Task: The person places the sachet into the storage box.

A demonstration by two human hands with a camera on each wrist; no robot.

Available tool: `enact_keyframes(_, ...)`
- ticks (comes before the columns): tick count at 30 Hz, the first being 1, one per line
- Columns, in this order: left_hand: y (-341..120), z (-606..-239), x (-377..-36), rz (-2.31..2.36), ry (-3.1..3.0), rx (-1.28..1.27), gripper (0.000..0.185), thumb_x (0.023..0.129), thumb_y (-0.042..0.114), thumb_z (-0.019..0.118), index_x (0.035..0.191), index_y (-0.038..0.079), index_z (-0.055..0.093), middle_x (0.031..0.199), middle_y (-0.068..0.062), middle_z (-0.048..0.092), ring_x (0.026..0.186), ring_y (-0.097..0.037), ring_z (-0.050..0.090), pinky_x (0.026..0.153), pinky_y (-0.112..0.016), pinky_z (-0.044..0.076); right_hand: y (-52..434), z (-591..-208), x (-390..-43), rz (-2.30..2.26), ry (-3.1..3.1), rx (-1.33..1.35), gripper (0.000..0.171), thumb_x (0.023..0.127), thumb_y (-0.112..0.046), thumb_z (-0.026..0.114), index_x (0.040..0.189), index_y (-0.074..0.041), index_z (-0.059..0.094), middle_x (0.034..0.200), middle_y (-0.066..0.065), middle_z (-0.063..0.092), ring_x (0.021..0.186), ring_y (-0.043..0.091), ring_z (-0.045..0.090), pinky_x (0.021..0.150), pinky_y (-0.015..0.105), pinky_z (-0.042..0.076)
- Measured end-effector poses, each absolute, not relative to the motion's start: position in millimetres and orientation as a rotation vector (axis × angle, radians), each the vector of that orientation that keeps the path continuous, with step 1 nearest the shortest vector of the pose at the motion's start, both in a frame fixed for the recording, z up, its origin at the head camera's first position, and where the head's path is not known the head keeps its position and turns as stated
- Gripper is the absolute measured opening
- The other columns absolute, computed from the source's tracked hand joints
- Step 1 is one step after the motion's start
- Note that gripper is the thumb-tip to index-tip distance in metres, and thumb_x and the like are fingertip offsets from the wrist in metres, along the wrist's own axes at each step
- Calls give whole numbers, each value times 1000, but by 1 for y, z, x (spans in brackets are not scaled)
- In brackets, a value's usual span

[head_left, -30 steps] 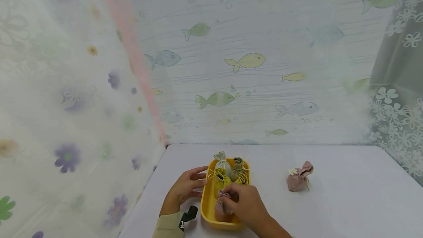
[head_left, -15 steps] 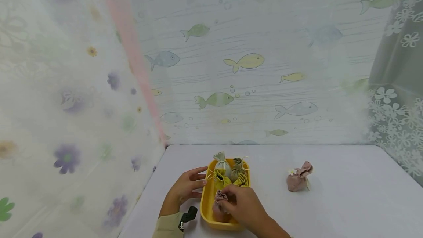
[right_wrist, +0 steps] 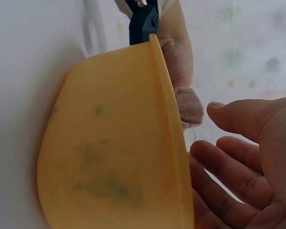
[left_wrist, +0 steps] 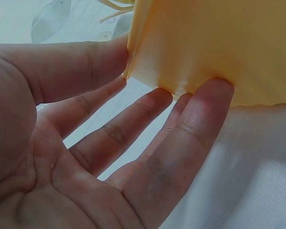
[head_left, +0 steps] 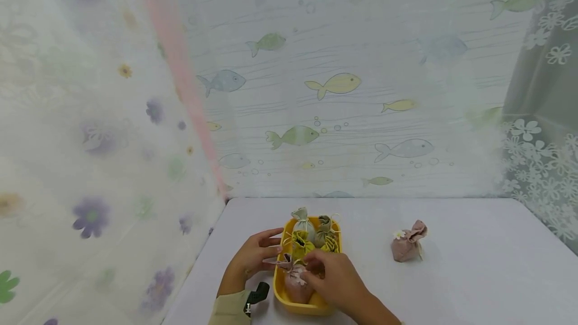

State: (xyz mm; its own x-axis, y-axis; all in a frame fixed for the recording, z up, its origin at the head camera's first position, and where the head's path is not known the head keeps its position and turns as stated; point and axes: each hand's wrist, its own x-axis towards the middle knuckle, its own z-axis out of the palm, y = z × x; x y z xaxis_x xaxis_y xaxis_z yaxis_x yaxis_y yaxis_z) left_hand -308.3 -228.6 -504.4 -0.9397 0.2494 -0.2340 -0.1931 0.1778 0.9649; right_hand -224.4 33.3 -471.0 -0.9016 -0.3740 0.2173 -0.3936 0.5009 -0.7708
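A yellow tray (head_left: 277,287) holds several small drawstring pouches. Nearest me in it sits a dusty-pink pouch (head_left: 296,289) with a white flower, its gathered neck leaning left over the rim. My right hand (head_left: 336,277) is just right of this pouch; the right wrist view has its thumb and fingers apart, with nothing between them. With nearly straight fingers, my left hand (head_left: 255,255) touches the tray's left side; the left wrist view shows its fingertips on the yellow wall (left_wrist: 219,52). A whitish pouch (head_left: 304,227), an olive-brown pouch (head_left: 323,237) and yellow-green pouches (head_left: 301,246) fill the tray's far part.
Another dusty-pink pouch (head_left: 405,250) with a white flower stands on the white tabletop (head_left: 474,265) to the right. A black device (head_left: 259,293) is at my left wrist. Patterned curtains (head_left: 289,114) hang behind the table and along its left.
The near pink pouch has shifted left in the tray, and its neck has tipped over leftward. My right hand has let go of the neck. The left hand stays in place.
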Motion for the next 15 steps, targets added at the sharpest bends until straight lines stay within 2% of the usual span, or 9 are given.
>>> enact_keyframes(4, -227, -504, -308, 1808, 2131, 40, 66, 93, 17, 78, 153, 21, 52, 149, -20, 57, 115, -28, 71, 82, -48, 64, 39, -469, -227, 1374, -2666, 702, 22, 92, -31, 80, 107, -16, 75, 92, -16, 75, 83, -2, 68, 75, 27, 62)
enact_keyframes(9, -227, -505, -309, 1810, 2121, 31, 67, 92, 17, 79, 154, 20, 51, 150, -21, 56, 114, -28, 70, 82, -49, 64, 51, -465, -230, 1307, -2622, 685, 18, 92, -26, 80, 107, -16, 75, 90, -17, 75, 82, -3, 68, 73, 23, 61)
enact_keyframes(12, -228, -506, -309, 1810, 2119, 40, 68, 92, 17, 78, 154, 20, 50, 150, -21, 55, 115, -28, 70, 82, -49, 64, 58, -463, -231, 1251, -2602, 665, 17, 91, -26, 80, 106, -19, 75, 89, -17, 75, 81, -4, 68, 72, 21, 60)
enact_keyframes(15, -228, -505, -310, 1804, 2122, 49, 69, 92, 18, 79, 155, 21, 50, 151, -21, 55, 116, -29, 70, 83, -49, 64, 66, -459, -230, 1204, -2586, 624, 16, 90, -25, 82, 103, -23, 74, 88, -18, 74, 80, -4, 67, 71, 24, 61)
